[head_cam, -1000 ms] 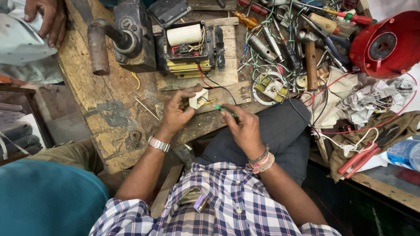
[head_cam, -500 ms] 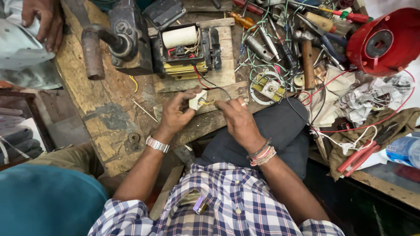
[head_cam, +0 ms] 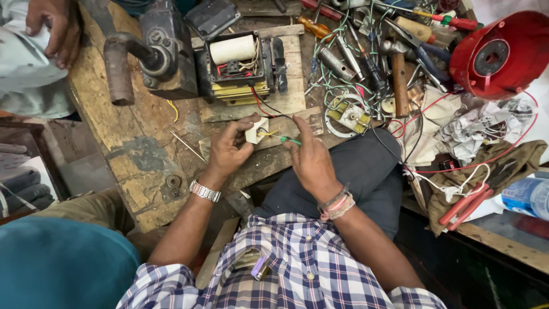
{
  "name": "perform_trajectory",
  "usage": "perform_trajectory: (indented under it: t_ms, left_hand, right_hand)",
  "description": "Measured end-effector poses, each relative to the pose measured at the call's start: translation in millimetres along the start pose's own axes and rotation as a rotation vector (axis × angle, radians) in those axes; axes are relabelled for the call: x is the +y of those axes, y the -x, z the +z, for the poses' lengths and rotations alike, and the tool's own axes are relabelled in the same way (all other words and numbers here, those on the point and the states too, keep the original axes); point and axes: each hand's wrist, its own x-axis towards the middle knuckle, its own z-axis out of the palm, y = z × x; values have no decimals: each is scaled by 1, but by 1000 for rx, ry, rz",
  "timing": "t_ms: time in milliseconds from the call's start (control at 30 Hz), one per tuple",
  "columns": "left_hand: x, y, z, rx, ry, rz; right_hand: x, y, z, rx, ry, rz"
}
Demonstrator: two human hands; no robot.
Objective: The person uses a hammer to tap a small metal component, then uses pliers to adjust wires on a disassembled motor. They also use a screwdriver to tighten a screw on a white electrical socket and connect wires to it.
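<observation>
A small white plastic part (head_cam: 257, 130) is being held in the fingers of the left hand (head_cam: 229, 150), just above the edge of the worn wooden bench (head_cam: 123, 123). A thin tool with a green handle (head_cam: 290, 140) is being gripped by the right hand (head_cam: 311, 160), and its tip is being pointed at the white part. Short yellow wires are sticking out of the part.

For this small job to be done well, the part is best held still and close, and the tip is best pushed gently, so it is not slipping into the wires.

The bench is looking rough, scratched and stained. Behind the hands, a dark metal box with a cream roll (head_cam: 233, 50) is sitting on a flat board. A round red shiny cover (head_cam: 500, 54) and smooth tangled wires are lying to the right.
</observation>
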Motion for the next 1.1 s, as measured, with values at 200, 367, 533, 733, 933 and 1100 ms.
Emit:
perform_trajectory:
  t_ms: [200, 367, 533, 733, 933, 1100]
  left_hand:
    - [-1, 1, 0, -15, 32, 19]
    - [-1, 0, 1, -19, -2, 63]
    - [1, 0, 0, -2, -39, 48]
    - [3, -2, 3, 31, 69, -5]
    - [11, -5, 3, -1, -51, 85]
    - [15, -7, 2, -38, -9, 79]
  right_hand:
    - [1, 1, 3, 71, 30, -293]
    - [6, 3, -2, -18, 93, -186]
    - [6, -1, -1, -65, 153, -49]
    - [0, -11, -5, -25, -193, 166]
    - [-20, -30, -2, -25, -208, 72]
    - [-29, -37, -2, 20, -369, -23]
